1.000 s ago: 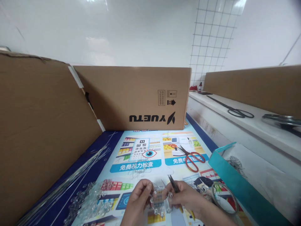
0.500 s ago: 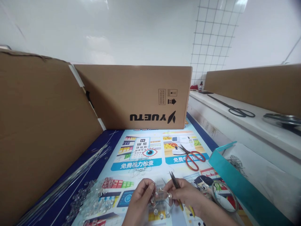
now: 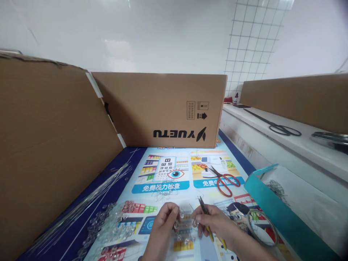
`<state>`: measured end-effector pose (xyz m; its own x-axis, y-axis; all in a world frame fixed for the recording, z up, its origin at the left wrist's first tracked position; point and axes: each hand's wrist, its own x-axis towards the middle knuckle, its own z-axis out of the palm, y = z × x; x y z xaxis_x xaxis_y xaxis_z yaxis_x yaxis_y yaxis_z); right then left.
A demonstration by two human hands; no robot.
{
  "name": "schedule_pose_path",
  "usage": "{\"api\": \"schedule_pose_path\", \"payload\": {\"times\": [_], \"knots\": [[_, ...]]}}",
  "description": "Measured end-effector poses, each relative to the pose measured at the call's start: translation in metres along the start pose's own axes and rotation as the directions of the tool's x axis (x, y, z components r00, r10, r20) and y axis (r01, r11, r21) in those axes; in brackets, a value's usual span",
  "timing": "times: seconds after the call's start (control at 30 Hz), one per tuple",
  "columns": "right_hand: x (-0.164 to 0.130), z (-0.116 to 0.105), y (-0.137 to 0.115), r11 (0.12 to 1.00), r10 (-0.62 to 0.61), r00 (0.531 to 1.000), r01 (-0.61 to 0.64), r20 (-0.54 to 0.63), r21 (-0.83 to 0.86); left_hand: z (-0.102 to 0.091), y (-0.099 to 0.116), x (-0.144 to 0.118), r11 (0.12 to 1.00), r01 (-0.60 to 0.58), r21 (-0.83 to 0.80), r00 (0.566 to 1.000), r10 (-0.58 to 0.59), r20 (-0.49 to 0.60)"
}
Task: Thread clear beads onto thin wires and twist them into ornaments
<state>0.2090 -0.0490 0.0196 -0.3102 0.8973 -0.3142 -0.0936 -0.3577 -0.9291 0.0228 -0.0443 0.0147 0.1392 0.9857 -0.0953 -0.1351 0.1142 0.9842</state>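
Surroundings: a printed poster mat point(image 3: 174, 174) covers the table; cardboard panels point(image 3: 163, 105) stand upright at the far and left edges. Red-handled scissors point(image 3: 225, 179) lie on the mat beyond the right hand; a wire coil point(image 3: 262, 226) lies just right of it, beside a teal bag point(image 3: 274, 206). Thin wire rods point(image 3: 89, 199) lie along the left edge, with a heap of clear beads point(image 3: 111, 228) near them. Black scissors point(image 3: 280, 127) rest on the white ledge, well apart.
Obstruction: nothing lies between the hands and the mat.
Left hand point(image 3: 163, 226): fingertips pressed together, pinching the bead-and-wire piece point(image 3: 185, 226), held low over the mat's near edge.
Right hand point(image 3: 214, 224): closed on small pliers point(image 3: 205, 214), also pinching the piece's right side.
Change: the hands sit slightly closer together than half a second ago; the view has shifted a little.
Materials: beads are clear, rounded and glossy; wire is thin and silvery; cardboard is matt brown.
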Motion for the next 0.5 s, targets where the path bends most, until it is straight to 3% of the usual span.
{"api": "schedule_pose_path", "payload": {"times": [0.27,0.4,0.5], "knots": [[-0.001,0.008,0.001,0.982,-0.011,0.99,-0.015,-0.138,-0.187,-0.002,0.003,0.003,0.996,-0.013,0.084,1.0,0.013,0.004],[0.001,0.008,0.004,0.978,-0.006,0.985,-0.029,-0.17,-0.206,-0.007,-0.006,0.011,0.964,0.007,0.267,1.0,-0.013,0.021],[0.001,0.007,0.004,0.978,0.015,0.979,-0.057,-0.203,-0.2,-0.012,-0.01,0.016,0.911,-0.073,0.406,0.997,0.063,0.037]]}}
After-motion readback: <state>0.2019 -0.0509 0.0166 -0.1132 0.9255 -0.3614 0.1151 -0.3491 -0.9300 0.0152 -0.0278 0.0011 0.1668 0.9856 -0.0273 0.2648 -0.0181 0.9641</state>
